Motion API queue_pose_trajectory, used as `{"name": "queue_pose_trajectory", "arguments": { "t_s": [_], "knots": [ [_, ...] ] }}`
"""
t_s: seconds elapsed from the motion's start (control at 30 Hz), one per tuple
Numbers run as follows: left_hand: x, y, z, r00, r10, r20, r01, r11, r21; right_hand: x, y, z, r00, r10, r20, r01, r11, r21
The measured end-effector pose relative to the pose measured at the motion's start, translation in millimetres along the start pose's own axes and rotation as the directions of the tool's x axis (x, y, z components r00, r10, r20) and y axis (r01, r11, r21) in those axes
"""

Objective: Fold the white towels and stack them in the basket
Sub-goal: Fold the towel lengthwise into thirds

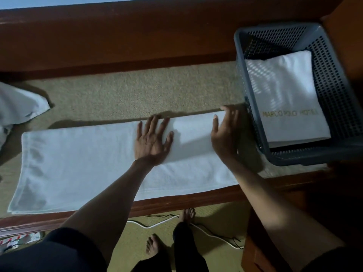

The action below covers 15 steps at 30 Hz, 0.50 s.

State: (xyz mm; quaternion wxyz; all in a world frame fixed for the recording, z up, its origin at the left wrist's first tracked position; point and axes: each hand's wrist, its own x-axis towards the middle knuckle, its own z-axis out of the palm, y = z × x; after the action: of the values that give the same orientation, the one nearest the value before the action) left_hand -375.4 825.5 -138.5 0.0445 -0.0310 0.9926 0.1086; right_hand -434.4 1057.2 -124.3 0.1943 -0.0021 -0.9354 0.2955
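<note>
A long white towel (82, 165), folded lengthwise, lies flat across the carpeted ledge. My left hand (153, 140) presses flat on it right of its middle, fingers spread. My right hand (224, 132) holds the towel's right end, thumb on top and fingers at the far corner. Just right of that end stands a grey mesh basket (253, 122) with a folded white towel (286, 99) bearing gold lettering inside. Another white towel (19, 103) lies crumpled at the left edge.
A dark wooden rail (137, 36) runs along the far side of the ledge, and a wooden lip (176, 201) edges its near side. Below, my bare feet (170, 232) stand on the floor among black and white cables (157, 222).
</note>
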Motion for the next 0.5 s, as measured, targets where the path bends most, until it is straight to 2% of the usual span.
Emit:
{"name": "queue_pose_trajectory", "arguments": {
  "t_s": [0.1, 0.17, 0.23, 0.33, 0.5],
  "knots": [
    [0.3, -0.5, -0.1, 1.0, 0.008, -0.004, -0.008, 1.0, -0.001, -30.0, -26.9, 17.6, 0.943, -0.272, 0.193, 0.286, 0.957, -0.051],
    [0.0, -1.1, 0.5, 1.0, 0.011, -0.011, -0.011, 1.0, -0.005, -43.6, -30.8, 26.4, 0.869, -0.322, 0.376, 0.368, 0.928, -0.056],
    [0.4, -2.0, 1.3, 1.0, 0.015, -0.013, -0.015, 1.0, 0.001, -43.5, -24.6, 27.5, 0.806, -0.301, 0.509, 0.39, 0.918, -0.074],
    [0.8, -3.2, 1.4, 1.0, 0.017, 0.002, -0.017, 1.0, 0.001, -30.5, -8.9, 17.1, 0.742, -0.306, 0.596, 0.427, 0.901, -0.069],
    [0.3, -1.6, -0.3, 1.0, 0.023, -0.017, -0.023, 1.0, 0.009, -3.7, 20.1, 3.8, 0.808, -0.138, 0.573, 0.307, 0.928, -0.21]
  ]
}}
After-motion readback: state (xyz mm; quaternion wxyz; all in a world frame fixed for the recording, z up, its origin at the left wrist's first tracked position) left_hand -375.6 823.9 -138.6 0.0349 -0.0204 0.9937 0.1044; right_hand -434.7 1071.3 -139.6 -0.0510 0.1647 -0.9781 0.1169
